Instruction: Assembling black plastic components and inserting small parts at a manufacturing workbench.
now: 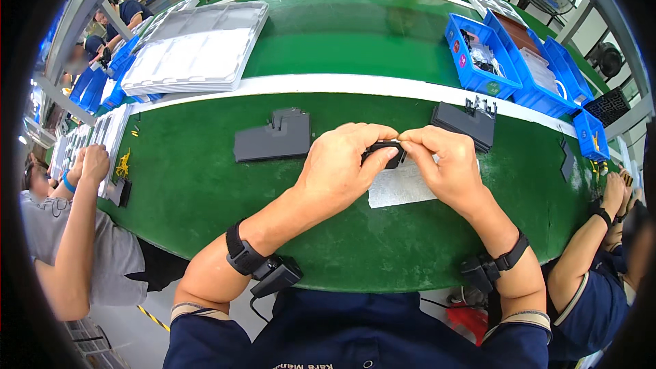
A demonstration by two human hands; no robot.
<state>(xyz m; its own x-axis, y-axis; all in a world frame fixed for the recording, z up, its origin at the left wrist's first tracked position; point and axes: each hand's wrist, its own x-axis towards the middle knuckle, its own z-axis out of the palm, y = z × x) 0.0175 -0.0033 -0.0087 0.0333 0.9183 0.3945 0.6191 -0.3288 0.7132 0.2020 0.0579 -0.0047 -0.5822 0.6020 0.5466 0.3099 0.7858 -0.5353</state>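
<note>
Dark grey panels (pixel 273 138) lie on the green table (pixel 191 195); a careless brush could skew them. Rightward, the left hand (pixel 345 162) pinches a small black part (pixel 394 160) near a white sheet (pixel 400 190); a slack grip might drop it. The right hand (pixel 447 160) pinches its right end; uneven pressure could twist it. Farther right, a pronged stack (pixel 465 126) might snag.

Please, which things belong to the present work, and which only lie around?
Probably in the work:
black part, in the left hand, right hand at it
white sheet below
perhaps the dark pieces either side

Probably lying about:
stacked white trays
yellow bits at left
</note>
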